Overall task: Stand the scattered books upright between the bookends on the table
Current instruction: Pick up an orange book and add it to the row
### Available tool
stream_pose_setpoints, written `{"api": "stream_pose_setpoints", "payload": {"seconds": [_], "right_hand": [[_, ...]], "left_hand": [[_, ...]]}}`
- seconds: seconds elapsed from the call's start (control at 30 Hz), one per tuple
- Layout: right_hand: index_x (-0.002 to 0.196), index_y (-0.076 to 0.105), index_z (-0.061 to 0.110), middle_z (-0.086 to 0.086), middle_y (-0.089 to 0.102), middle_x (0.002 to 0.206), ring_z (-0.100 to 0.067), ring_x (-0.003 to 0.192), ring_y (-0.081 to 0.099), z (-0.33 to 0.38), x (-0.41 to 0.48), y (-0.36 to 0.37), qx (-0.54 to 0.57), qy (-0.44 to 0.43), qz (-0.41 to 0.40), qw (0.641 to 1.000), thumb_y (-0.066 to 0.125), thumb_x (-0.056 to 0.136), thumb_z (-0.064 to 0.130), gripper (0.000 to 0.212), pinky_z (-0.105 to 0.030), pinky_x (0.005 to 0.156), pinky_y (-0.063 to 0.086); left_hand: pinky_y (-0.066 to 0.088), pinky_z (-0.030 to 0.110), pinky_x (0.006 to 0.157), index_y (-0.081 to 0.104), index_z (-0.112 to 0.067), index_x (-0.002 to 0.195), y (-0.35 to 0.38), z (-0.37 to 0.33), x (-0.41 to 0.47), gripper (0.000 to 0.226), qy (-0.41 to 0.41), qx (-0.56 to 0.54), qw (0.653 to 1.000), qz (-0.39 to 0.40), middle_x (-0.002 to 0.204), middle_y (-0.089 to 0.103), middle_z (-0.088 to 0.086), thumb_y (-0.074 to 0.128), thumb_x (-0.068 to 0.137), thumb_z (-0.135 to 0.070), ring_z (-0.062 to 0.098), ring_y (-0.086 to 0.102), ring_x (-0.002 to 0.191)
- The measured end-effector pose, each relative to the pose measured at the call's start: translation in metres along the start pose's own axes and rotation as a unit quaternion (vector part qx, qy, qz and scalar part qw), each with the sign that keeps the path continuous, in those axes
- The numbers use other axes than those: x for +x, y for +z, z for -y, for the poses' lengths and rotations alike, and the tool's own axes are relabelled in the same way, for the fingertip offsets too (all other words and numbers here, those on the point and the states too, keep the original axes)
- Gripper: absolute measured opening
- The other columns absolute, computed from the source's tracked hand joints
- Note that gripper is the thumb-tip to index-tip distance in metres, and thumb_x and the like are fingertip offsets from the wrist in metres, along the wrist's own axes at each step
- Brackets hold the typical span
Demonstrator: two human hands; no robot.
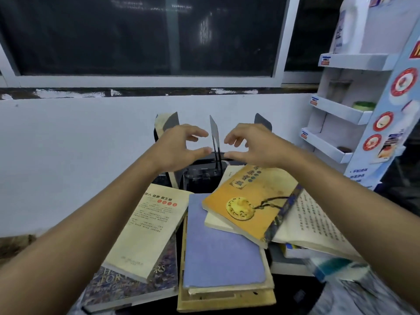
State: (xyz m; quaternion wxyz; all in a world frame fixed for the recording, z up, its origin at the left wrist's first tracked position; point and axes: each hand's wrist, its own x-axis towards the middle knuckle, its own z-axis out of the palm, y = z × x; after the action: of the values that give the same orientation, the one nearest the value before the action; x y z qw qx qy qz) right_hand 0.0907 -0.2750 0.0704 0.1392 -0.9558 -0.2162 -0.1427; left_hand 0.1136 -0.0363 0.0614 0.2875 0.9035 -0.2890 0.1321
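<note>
A black bookend rack stands at the far side of the table, with a thin middle divider (pixel 214 135), a left plate (pixel 171 121) and a right plate (pixel 263 121). My left hand (pixel 179 147) and my right hand (pixel 248 144) hover on either side of the middle divider, fingers loosely curved, holding nothing. Scattered books lie flat nearer me: an orange book with a yellow disc (pixel 250 203), a blue-grey book (pixel 218 246), a cream book with red dots (pixel 147 230) and a purple patterned book (pixel 127 287) under it. One pale book (pixel 159 120) stands behind the left plate.
A white wall and a dark window rise behind the table. A white cardboard display shelf (pixel 341 110) stands at the right. An open book with printed pages (pixel 313 221) and more books lie at the right edge of the pile.
</note>
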Motion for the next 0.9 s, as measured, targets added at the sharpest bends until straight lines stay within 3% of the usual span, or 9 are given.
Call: {"api": "stream_pose_setpoints", "payload": {"seconds": [0.13, 0.23, 0.33, 0.4, 0.5, 0.63, 0.77, 0.9], "right_hand": [[0.113, 0.068, 0.024, 0.011, 0.061, 0.105, -0.004, 0.092, 0.059, -0.022, -0.051, -0.016, -0.035, 0.038, 0.017, 0.998, 0.068, 0.089, 0.054, 0.039, -0.015, 0.072, 0.043], [0.107, 0.068, 0.027, 0.012, 0.062, 0.102, -0.005, 0.09, 0.058, -0.035, -0.085, -0.026, -0.046, 0.077, 0.009, 0.996, 0.064, 0.086, 0.061, 0.04, -0.023, 0.075, 0.049], [0.094, 0.067, 0.031, 0.012, 0.06, 0.094, -0.004, 0.085, 0.057, -0.044, -0.117, -0.032, -0.045, 0.116, 0.004, 0.992, 0.063, 0.082, 0.066, 0.037, -0.027, 0.074, 0.051], [0.086, 0.067, 0.032, 0.013, 0.061, 0.09, -0.004, 0.083, 0.057, -0.047, -0.134, -0.032, -0.047, 0.134, 0.009, 0.99, 0.062, 0.079, 0.07, 0.038, -0.029, 0.072, 0.052], [0.084, 0.068, 0.033, 0.015, 0.061, 0.087, -0.003, 0.083, 0.058, -0.051, -0.149, -0.028, -0.051, 0.154, 0.017, 0.987, 0.058, 0.075, 0.077, 0.046, -0.034, 0.074, 0.053], [0.082, 0.066, 0.033, 0.017, 0.061, 0.087, -0.004, 0.084, 0.059, -0.049, -0.154, -0.02, -0.058, 0.171, 0.028, 0.983, 0.052, 0.073, 0.085, 0.055, -0.036, 0.076, 0.053], [0.09, 0.062, 0.034, 0.018, 0.053, 0.095, -0.004, 0.094, 0.053, -0.049, -0.152, -0.014, -0.035, 0.184, 0.051, 0.981, 0.047, 0.072, 0.087, 0.057, -0.035, 0.083, 0.051], [0.086, 0.05, 0.047, 0.014, 0.048, 0.1, -0.009, 0.098, 0.046, -0.046, -0.144, -0.01, -0.044, 0.164, 0.072, 0.983, 0.047, 0.083, 0.079, 0.033, -0.034, 0.084, 0.041]], "left_hand": [[0.051, 0.029, 0.099, 0.063, -0.023, 0.133, 0.022, -0.014, 0.0, 0.055, 0.0, -0.016, 0.998, 0.059, 0.138, 0.06, -0.008, 0.07, 0.087, -0.053, 0.007, 0.061, 0.114], [0.051, 0.03, 0.1, 0.062, -0.019, 0.135, 0.036, -0.019, -0.002, 0.064, -0.011, -0.019, 0.995, 0.095, 0.137, 0.062, -0.005, 0.069, 0.084, -0.058, 0.011, 0.062, 0.118], [0.055, 0.038, 0.096, 0.067, -0.016, 0.127, 0.045, -0.022, -0.003, 0.069, -0.023, -0.012, 0.991, 0.128, 0.117, 0.066, -0.003, 0.066, 0.081, -0.067, 0.013, 0.064, 0.103], [0.055, 0.028, 0.085, 0.071, -0.018, 0.119, 0.049, -0.022, -0.003, 0.063, -0.026, -0.009, 0.988, 0.149, 0.109, 0.067, -0.007, 0.066, 0.08, -0.067, 0.008, 0.064, 0.094], [0.045, 0.012, 0.074, 0.073, -0.025, 0.119, 0.054, -0.022, -0.005, 0.052, -0.029, 0.004, 0.985, 0.172, 0.113, 0.069, -0.015, 0.067, 0.084, -0.062, -0.002, 0.062, 0.097], [0.045, 0.011, 0.078, 0.072, -0.025, 0.123, 0.06, -0.023, -0.007, 0.058, -0.043, -0.008, 0.981, 0.19, 0.117, 0.07, -0.013, 0.068, 0.081, -0.065, 0.001, 0.063, 0.104], [0.041, 0.009, 0.069, 0.068, -0.026, 0.129, 0.062, -0.024, -0.01, 0.06, -0.057, 0.007, 0.98, 0.19, 0.108, 0.069, -0.013, 0.07, 0.081, -0.062, -0.002, 0.061, 0.096], [0.043, 0.011, 0.067, 0.07, -0.024, 0.126, 0.061, -0.022, -0.017, 0.057, -0.084, -0.005, 0.98, 0.18, 0.101, 0.071, -0.013, 0.074, 0.081, -0.058, 0.001, 0.064, 0.092]]}}
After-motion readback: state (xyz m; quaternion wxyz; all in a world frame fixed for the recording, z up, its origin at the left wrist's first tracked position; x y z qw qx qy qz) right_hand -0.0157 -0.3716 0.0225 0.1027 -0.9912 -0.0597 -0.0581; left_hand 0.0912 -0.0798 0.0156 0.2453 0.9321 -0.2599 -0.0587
